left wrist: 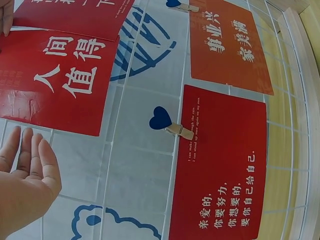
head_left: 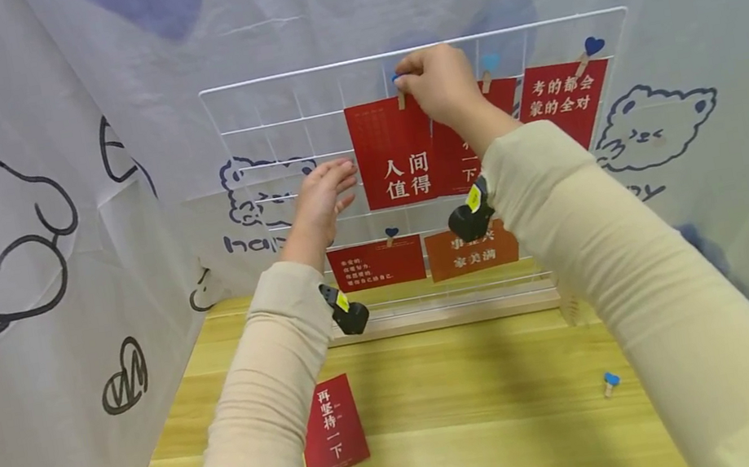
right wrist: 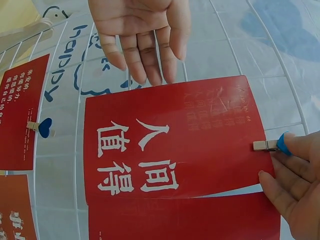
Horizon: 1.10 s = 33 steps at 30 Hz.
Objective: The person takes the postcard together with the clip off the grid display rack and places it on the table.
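A red card with large white characters hangs near the top of the white wire grid. A small wooden clothespin with a blue heart sits on the card's top edge. My right hand pinches this clothespin at its heart end between thumb and fingers. Just off the card's left edge is my left hand, fingers fairly straight and holding nothing. In the right wrist view the left hand shows its palm, apart from the card. A second red card overlaps behind on the right, partly hidden by my right arm.
Another red card hangs at the upper right, with a red card and an orange card lower down. On the wooden table lie a red card and a blue-heart clothespin. Printed cloth surrounds the table.
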Available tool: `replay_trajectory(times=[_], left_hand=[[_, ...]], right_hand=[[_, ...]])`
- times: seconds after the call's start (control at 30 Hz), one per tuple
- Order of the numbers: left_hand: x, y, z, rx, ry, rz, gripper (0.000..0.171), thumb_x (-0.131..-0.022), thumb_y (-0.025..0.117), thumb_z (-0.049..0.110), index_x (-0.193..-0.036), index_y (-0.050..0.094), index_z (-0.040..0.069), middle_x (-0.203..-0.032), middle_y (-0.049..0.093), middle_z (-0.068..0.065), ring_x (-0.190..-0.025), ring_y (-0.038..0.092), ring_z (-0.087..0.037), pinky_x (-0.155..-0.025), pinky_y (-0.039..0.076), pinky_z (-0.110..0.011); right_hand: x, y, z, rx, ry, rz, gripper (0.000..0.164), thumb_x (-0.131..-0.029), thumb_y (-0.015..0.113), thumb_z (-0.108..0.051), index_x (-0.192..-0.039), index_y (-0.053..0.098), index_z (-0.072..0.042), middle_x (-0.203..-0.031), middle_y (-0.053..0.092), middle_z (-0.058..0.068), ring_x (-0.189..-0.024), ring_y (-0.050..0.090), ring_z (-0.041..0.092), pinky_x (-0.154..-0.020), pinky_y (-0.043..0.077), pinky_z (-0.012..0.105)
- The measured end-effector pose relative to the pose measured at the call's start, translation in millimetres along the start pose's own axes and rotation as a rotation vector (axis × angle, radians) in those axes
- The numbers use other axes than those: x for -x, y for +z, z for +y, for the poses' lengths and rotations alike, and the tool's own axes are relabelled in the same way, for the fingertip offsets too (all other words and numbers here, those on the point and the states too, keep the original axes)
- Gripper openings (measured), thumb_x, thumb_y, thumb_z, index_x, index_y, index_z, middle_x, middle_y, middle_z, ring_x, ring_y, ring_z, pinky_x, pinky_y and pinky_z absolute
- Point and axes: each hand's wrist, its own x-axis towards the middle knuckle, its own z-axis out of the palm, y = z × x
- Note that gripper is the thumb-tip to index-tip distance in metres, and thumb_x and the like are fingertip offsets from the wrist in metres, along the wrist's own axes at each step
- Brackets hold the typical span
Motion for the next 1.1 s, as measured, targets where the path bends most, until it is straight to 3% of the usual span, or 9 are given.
replay_trajectory(times=[0.6, 0.9, 1.1], left_hand=[[0.9, 2.0, -5.1, -0.006, 0.013, 0.012, 0.03, -0.09, 0.044, 0.012, -0.115, 0.047, -0.004, -0.11, 0.05, -0.01, -0.099, 0.045, -0.02, -0.088, 0.037, -0.033], [2.1, 5.3, -5.0, -0.008, 0.025, 0.085, 0.017, -0.087, 0.05, 0.009, -0.101, 0.053, 0.0, -0.095, 0.053, -0.004, -0.098, 0.048, -0.022, -0.089, 0.036, -0.035], [-0.3, 5.8, -5.8, 0.003, 0.005, 0.129, 0.013, -0.084, 0.055, 0.008, -0.097, 0.055, 0.003, -0.089, 0.053, -0.003, -0.087, 0.052, -0.017, -0.087, 0.039, -0.033]], right_hand=[[-2.7, 3.8, 4.4, 0.031, -0.001, 0.062, 0.031, -0.088, 0.048, -0.025, -0.117, 0.056, -0.015, -0.109, 0.058, -0.002, -0.096, 0.05, 0.011, -0.075, 0.042, 0.019], [-2.0, 1.8, 1.0, -0.029, 0.042, 0.038, 0.031, -0.088, 0.048, -0.024, -0.116, 0.056, -0.014, -0.108, 0.057, 0.0, -0.092, 0.049, 0.012, -0.073, 0.043, 0.019], [-3.0, 1.0, -1.2, -0.1, 0.092, 0.022, 0.03, -0.088, 0.048, -0.021, -0.115, 0.057, -0.013, -0.109, 0.056, 0.001, -0.085, 0.05, 0.013, -0.073, 0.044, 0.021]])
